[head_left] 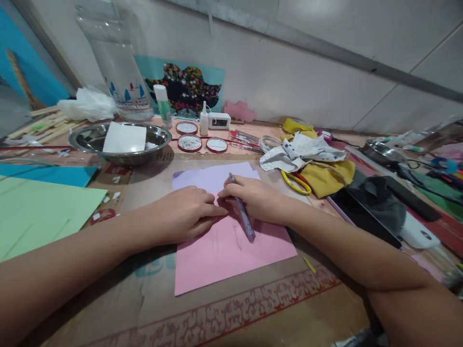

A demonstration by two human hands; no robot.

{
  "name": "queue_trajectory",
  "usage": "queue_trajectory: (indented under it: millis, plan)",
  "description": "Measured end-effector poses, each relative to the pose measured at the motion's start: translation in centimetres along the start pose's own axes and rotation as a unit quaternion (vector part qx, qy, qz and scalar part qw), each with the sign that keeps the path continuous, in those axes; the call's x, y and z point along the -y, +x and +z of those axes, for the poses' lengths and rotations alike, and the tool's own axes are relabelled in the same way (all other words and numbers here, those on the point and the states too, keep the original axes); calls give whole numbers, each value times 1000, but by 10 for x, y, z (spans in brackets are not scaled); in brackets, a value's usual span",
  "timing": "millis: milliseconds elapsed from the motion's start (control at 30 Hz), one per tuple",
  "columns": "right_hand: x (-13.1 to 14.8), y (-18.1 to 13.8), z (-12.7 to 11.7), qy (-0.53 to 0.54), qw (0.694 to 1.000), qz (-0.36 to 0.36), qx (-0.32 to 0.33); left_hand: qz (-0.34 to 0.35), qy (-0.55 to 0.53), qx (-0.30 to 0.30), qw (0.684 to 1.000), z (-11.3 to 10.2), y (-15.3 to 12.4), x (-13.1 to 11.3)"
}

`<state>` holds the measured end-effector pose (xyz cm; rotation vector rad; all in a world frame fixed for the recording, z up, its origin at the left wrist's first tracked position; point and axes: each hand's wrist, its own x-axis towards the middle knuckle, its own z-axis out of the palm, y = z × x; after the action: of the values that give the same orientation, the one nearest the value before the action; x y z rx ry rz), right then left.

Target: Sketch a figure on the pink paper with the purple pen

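My left hand (184, 214) lies palm down on a pink sheet of paper (224, 255), its fingers pressed flat near the sheet's top edge. My right hand (253, 197) is closed around a pen (243, 216), whose tip end points away from me, and its fingertips meet the left hand's fingertips on the paper. A lilac sheet (206, 177) lies under the pink one, sticking out at the far side. Faint pencil lines show on the pink sheet.
A steel bowl (90, 140) with a white paper stands back left, next to a big clear jar (119, 62). Green (36, 212) and blue sheets lie left. Small bead tins (190, 142), glue, yellow scissors (296, 184) and cloth scraps (304, 152) crowd the back and right.
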<state>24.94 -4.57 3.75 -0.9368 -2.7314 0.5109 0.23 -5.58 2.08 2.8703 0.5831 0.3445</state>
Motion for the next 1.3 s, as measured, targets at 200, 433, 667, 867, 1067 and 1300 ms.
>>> queue_trajectory:
  millis: [200,433,667,867,1067,1300]
  plan:
    - [7,-1,-13,36,998,46,39,-13,12,20,1000,-5,1,-4]
    - [1,0,2,17,1000,22,-9,-10,2,8,1000,-4,2,-4]
    - [10,-2,-9,49,997,52,19,-30,21,15,999,-5,1,-8]
    - [10,1,-2,47,997,61,-14,-26,28,8,999,-5,3,-11]
    - [14,-4,-6,56,996,70,-9,-33,37,25,998,-6,3,-13]
    - [0,3,19,177,971,85,-134,-34,33,11,999,-4,3,-11]
